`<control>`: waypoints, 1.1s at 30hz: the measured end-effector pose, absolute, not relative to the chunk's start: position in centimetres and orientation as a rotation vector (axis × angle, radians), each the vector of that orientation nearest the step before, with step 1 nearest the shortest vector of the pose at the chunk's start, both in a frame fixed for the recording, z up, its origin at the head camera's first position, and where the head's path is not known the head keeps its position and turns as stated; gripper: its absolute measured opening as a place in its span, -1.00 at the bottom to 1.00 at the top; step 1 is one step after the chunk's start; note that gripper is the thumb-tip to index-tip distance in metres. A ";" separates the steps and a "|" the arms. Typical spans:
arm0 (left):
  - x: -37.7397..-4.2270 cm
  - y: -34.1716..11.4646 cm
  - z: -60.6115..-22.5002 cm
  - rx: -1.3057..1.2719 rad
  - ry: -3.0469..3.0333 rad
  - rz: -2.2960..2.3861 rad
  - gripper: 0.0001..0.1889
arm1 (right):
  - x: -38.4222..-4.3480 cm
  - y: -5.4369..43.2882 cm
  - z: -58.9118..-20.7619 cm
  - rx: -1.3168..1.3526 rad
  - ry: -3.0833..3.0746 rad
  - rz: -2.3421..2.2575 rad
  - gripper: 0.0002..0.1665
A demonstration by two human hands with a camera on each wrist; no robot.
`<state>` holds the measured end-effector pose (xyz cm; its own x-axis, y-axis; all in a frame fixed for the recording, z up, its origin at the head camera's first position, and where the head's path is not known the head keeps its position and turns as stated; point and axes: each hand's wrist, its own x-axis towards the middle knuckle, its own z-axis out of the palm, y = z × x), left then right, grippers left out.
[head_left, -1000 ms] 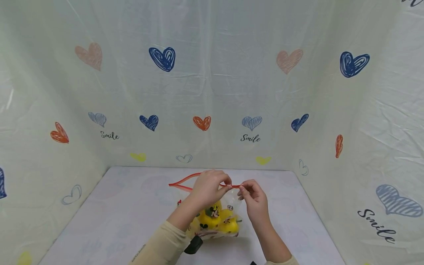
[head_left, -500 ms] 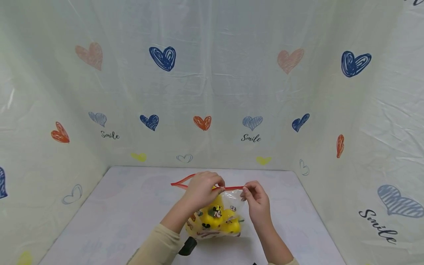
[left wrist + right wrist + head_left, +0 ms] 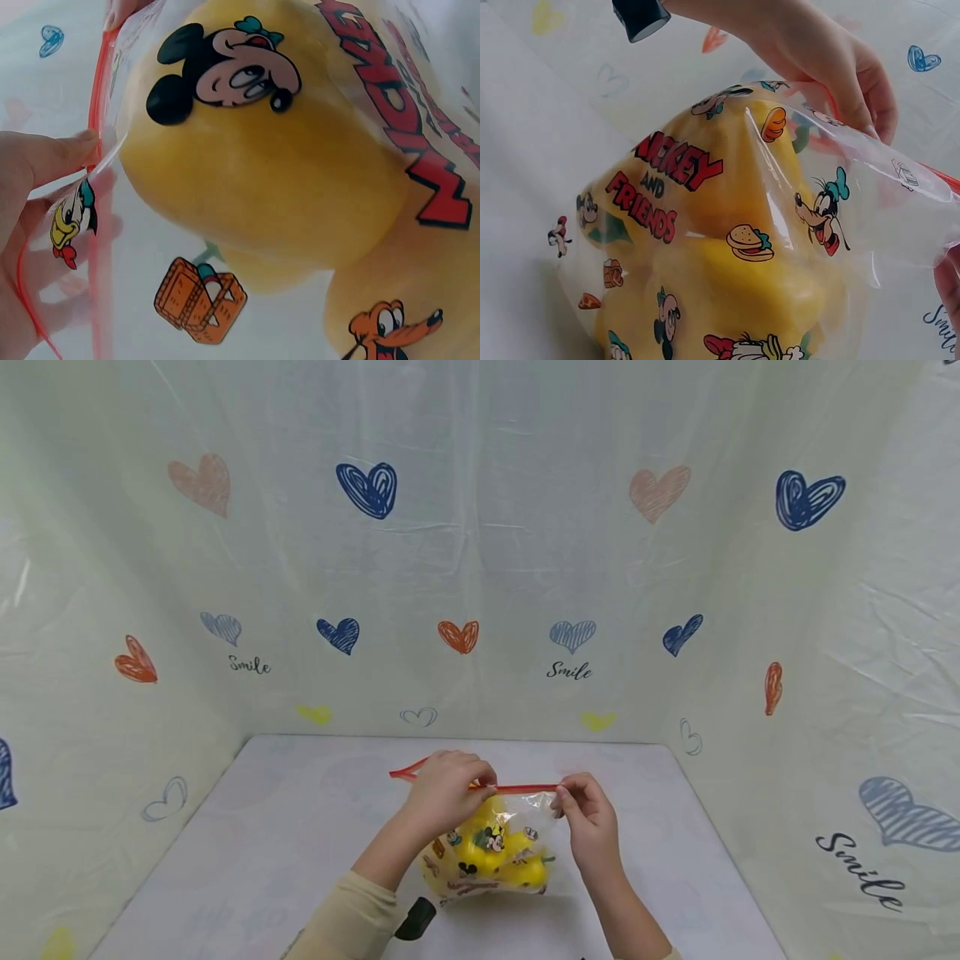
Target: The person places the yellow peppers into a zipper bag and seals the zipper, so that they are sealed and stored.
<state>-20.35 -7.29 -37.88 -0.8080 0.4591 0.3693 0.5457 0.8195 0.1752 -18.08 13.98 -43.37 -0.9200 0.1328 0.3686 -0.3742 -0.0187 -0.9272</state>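
Observation:
A clear zip bag point(image 3: 450, 885) with cartoon prints stands at the middle of the table, holding several rounded yellow things point(image 3: 742, 281) with green stems. My left hand point(image 3: 444, 795) pinches the red zip strip point(image 3: 528, 789) left of its middle. At the strip's right end, my right hand point(image 3: 594, 822) grips the bag's top corner between thumb and fingers. The strip runs straight between both hands; left of the left hand its two sides stand apart. The left wrist view shows the left thumb point(image 3: 79, 150) against the strip.
The table point(image 3: 285, 827) has a white cover. Around it hangs a pale curtain point(image 3: 510, 552) printed with hearts and "Smile" on the back and sides. A black device point(image 3: 416, 918) sits at the left wrist.
My left hand has slid leftward along the red strip, so more of it lies straight between the hands. My right hand has shifted slightly right, still holding the corner.

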 end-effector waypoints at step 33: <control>-20.4 -11.2 -39.5 -0.691 -2.663 -0.451 -0.90 | -17.3 14.9 -44.2 0.136 -1.931 1.961 -0.92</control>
<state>-20.40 -11.23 -39.45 -0.8190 0.4025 0.4090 0.5148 0.8303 0.2137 -17.32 14.92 -44.23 -0.9217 0.2014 0.3315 -0.3345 0.0199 -0.9422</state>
